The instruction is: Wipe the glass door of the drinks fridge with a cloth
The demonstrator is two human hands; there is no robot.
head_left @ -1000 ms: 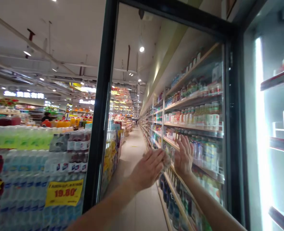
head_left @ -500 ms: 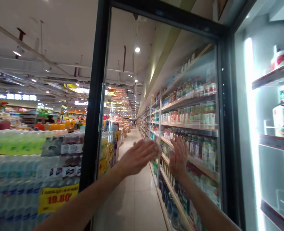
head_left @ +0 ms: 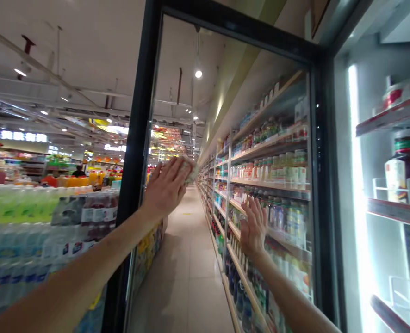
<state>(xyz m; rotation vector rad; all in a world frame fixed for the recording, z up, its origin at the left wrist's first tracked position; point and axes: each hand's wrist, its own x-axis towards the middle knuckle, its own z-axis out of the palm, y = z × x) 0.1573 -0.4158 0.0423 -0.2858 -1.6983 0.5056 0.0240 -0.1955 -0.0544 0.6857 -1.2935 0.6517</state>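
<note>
A glass door (head_left: 239,34) with a black frame stands swung out in front of me. My left hand (head_left: 165,189) is laid against its pane near the left upright, fingers over a pale, crumpled cloth (head_left: 192,170) that shows past the fingers. Most of the cloth is hidden under the palm. Farther right and lower, my right hand (head_left: 254,229) is open, its fingers raised at the glass, with nothing in it. Whether its palm touches the pane I cannot tell.
To the right is a lit cooler with shelves (head_left: 395,210) and bottles (head_left: 404,166). Packs of bottled drinks (head_left: 21,249) are stacked at left. Beyond the glass run an aisle floor (head_left: 184,259) and shelves of bottles (head_left: 270,180), some possibly reflected.
My left hand has swept left and up across the pane with the cloth, from mid-glass towards the left upright. My right hand stays at about the same place.
</note>
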